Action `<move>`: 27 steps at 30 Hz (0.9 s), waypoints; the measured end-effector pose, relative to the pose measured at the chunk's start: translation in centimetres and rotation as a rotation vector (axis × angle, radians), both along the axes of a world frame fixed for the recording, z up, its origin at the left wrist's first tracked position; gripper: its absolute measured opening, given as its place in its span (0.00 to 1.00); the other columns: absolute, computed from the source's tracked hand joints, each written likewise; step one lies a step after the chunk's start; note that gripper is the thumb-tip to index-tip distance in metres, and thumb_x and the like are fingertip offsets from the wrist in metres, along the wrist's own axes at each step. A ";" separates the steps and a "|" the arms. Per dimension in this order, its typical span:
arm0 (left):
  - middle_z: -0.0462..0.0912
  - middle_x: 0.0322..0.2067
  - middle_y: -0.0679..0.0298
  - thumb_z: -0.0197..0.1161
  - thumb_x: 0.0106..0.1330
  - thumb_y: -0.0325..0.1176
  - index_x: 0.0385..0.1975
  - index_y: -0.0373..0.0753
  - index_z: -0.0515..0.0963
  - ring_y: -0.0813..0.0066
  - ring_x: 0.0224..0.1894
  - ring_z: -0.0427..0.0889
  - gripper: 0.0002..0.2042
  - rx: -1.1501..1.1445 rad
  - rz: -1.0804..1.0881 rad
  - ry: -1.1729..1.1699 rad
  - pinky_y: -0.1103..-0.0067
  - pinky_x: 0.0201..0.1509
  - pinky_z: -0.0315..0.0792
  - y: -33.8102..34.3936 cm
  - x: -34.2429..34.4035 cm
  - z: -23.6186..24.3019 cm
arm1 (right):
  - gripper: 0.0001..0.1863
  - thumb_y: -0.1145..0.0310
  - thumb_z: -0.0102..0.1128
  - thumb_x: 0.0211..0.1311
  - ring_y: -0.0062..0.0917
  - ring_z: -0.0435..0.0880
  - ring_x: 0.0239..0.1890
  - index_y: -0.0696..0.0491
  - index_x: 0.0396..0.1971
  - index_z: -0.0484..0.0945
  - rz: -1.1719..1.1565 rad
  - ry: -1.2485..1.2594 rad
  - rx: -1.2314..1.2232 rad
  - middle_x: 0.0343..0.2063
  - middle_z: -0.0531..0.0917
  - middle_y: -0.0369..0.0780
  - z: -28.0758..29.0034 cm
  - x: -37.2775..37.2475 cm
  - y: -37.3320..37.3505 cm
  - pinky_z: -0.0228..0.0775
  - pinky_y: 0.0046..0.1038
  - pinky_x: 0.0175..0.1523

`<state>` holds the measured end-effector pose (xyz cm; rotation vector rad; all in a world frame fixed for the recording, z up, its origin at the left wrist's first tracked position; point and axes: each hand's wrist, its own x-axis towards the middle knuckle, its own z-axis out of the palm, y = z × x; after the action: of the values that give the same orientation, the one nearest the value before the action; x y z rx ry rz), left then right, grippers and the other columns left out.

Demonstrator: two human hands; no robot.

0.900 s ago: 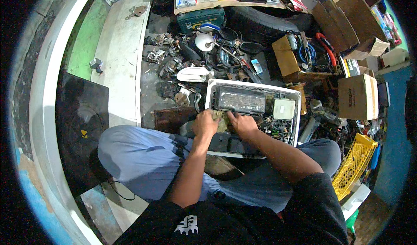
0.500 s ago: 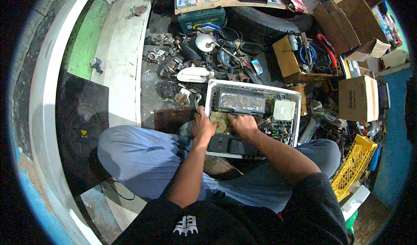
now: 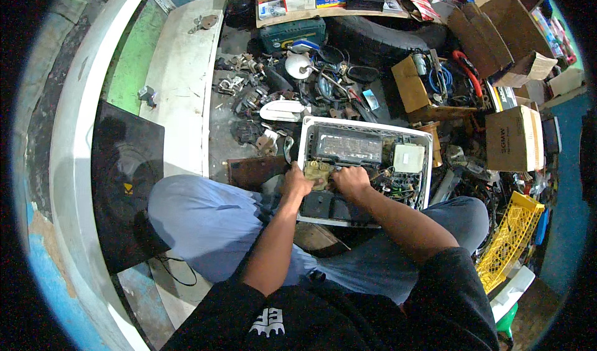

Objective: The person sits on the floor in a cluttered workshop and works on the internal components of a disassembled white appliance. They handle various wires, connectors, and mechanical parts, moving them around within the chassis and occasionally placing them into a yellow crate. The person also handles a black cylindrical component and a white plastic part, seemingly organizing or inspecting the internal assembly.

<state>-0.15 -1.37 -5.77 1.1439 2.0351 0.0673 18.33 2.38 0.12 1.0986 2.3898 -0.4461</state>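
A white plastic crate [image 3: 429, 164] rests in front of my crossed legs, filled with car parts. My left hand [image 3: 295, 182] is closed round its left wall, the thumb reaching inside toward a yellowish-beige part [image 3: 316, 175]. Just right of that part, my right hand [image 3: 352, 180] is down in the crate with curled fingers; what they grip is hidden. Behind the hands lies a dark box with a see-through cover [image 3: 349, 147]. A pale square-lidded box [image 3: 409, 157] sits at the crate's right end, above loose wiring [image 3: 404, 189]. Black boxes [image 3: 326, 206] lie at the near side.
Metal parts and round mirrors [image 3: 298, 66] are heaped beyond the crate, before a tyre [image 3: 385, 37] and a green battery [image 3: 292, 35]. Cardboard boxes [image 3: 513, 139] and a yellow plastic basket [image 3: 511, 242] stand right. A long white panel [image 3: 180, 96] lies left.
My right hand's fingers have curled in more, near the beige part. My left hand stays at the crate's left wall. The whole view has shifted slightly.
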 end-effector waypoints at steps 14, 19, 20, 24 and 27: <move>0.70 0.60 0.44 0.70 0.59 0.53 0.68 0.45 0.61 0.42 0.62 0.73 0.40 0.348 0.170 -0.001 0.54 0.62 0.71 0.8 0.0 0.0 | 0.13 0.59 0.59 0.64 0.43 0.89 0.41 0.52 0.36 0.86 -0.088 0.067 0.098 0.38 0.88 0.49 3.3 -1.2 2.6 0.82 0.42 0.44; 0.75 0.55 0.45 0.68 0.61 0.47 0.60 0.34 0.70 0.44 0.59 0.75 0.31 0.463 0.348 -0.079 0.56 0.61 0.71 4.6 -2.8 4.1 | 0.20 0.49 0.61 0.64 0.47 0.87 0.38 0.53 0.37 0.85 -0.217 0.295 0.185 0.35 0.87 0.52 5.6 -2.3 5.1 0.80 0.45 0.46; 0.77 0.54 0.45 0.67 0.61 0.47 0.59 0.32 0.70 0.44 0.58 0.76 0.31 0.442 0.409 -0.115 0.56 0.61 0.71 5.4 -4.0 4.3 | 0.20 0.49 0.61 0.64 0.48 0.87 0.38 0.53 0.37 0.85 -0.249 0.360 0.182 0.34 0.87 0.53 6.3 -3.1 5.3 0.80 0.46 0.46; 0.77 0.57 0.42 0.67 0.58 0.47 0.48 0.33 0.78 0.43 0.60 0.77 0.25 0.180 0.525 -0.083 0.55 0.62 0.72 7.7 -10.3 -0.4 | 0.17 0.54 0.62 0.63 0.51 0.85 0.43 0.48 0.46 0.84 -0.177 0.500 0.063 0.39 0.85 0.53 4.4 -5.6 5.4 0.78 0.49 0.49; 0.78 0.58 0.45 0.67 0.61 0.51 0.58 0.35 0.74 0.45 0.60 0.78 0.31 0.059 0.561 0.070 0.58 0.63 0.72 7.5 -14.4 -3.5 | 0.15 0.59 0.62 0.63 0.52 0.84 0.44 0.53 0.43 0.82 -0.193 0.685 -0.017 0.42 0.85 0.53 2.9 -8.8 5.0 0.77 0.48 0.49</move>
<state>-14.52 6.10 -9.26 0.5834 2.3741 0.3713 9.55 7.39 3.01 1.3326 2.8421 -1.0497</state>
